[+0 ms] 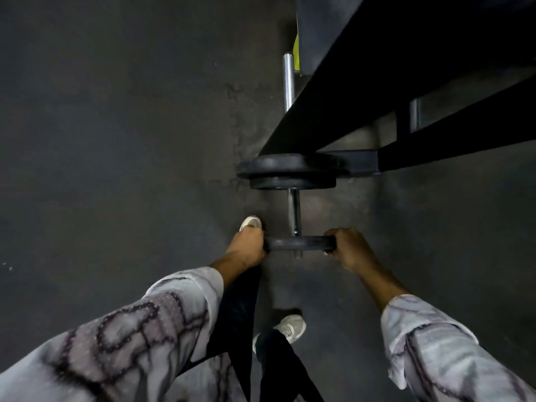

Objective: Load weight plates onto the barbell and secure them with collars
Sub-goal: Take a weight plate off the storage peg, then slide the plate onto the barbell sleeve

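**Both hands hold a small plate at the tip of the barbell sleeve**

At the far left lies bare dark floor (101, 140). The left sleeve (139, 329), pale with dark vein-like markings, reaches in from the lower left corner. The left hand (246, 248) is wrapped around the left edge of a small black weight plate (300, 243), fingers curled over its rim. Just beyond that hand, the toe of a pale shoe (251, 222) shows on the floor; a second pale shoe (291, 327) sits lower in the view, between the two arms, above dark trouser legs.

The small plate is seen edge-on, held level between the two hands. It sits at the near tip of the chrome barbell sleeve (295, 211), whose end just shows on the plate's near side. Farther along the sleeve, well apart from the held plate, two larger black plates (290, 172) are stacked flush against each other, the bigger one behind. Beyond them the barbell shaft (289, 82) runs away under a black steel rack frame (377, 82) that crosses the upper right.

The right hand (349, 249) grips the plate's right edge, fingers closed over the rim. The right sleeve (435, 349), in the same patterned cloth, leaves by the lower right corner.
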